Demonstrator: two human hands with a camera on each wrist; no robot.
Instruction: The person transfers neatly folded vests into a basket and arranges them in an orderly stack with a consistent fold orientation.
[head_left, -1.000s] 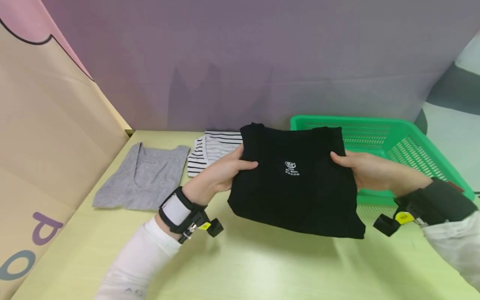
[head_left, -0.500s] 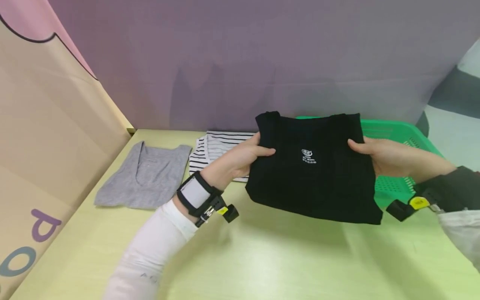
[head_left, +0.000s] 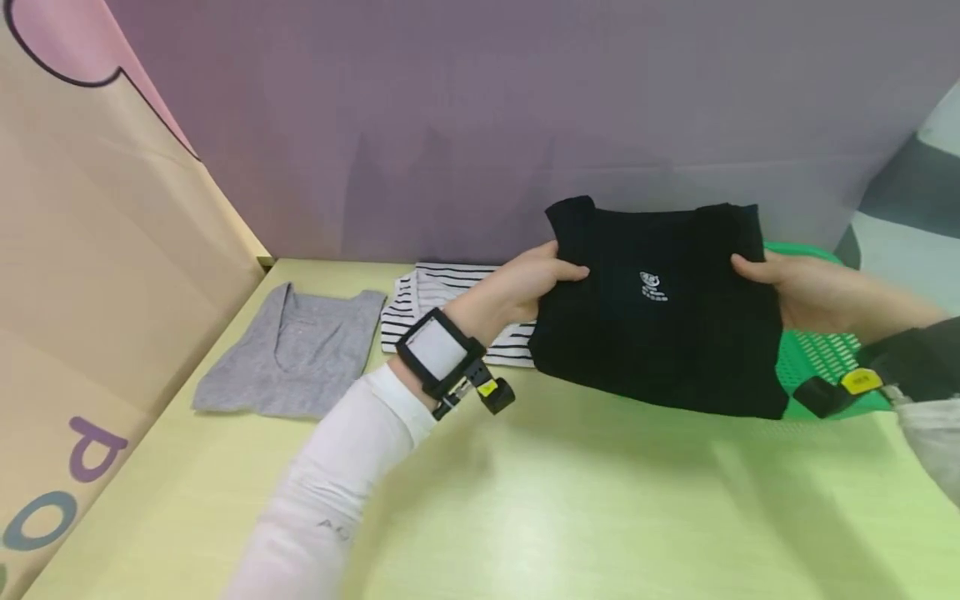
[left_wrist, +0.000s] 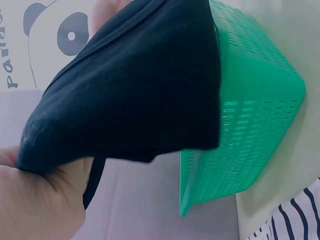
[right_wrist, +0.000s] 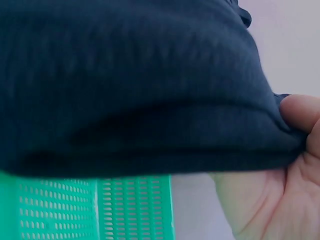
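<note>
A folded black shirt (head_left: 660, 333) with a small white print near its neckline is held up off the table, in front of the green basket (head_left: 817, 358). My left hand (head_left: 525, 283) pinches its left side, thumb on top and the other fingers behind the cloth. On the opposite side my right hand (head_left: 817, 292) grips the edge the same way. The left wrist view shows the shirt (left_wrist: 135, 90) partly covering the basket (left_wrist: 250, 105). In the right wrist view the thumb presses the shirt's edge, with basket mesh (right_wrist: 130, 205) below the cloth.
A folded grey top (head_left: 300, 350) lies at the table's left. Beside it, a black-and-white striped garment (head_left: 450, 292) is partly hidden by my left hand and the shirt. A grey-purple cloth wall (head_left: 465, 125) rises behind the pale yellow-green table (head_left: 525, 517).
Both hands have carried the black shirt to the right and farther from me, over more of the basket. More of the striped garment shows. The grey top stays in place.
</note>
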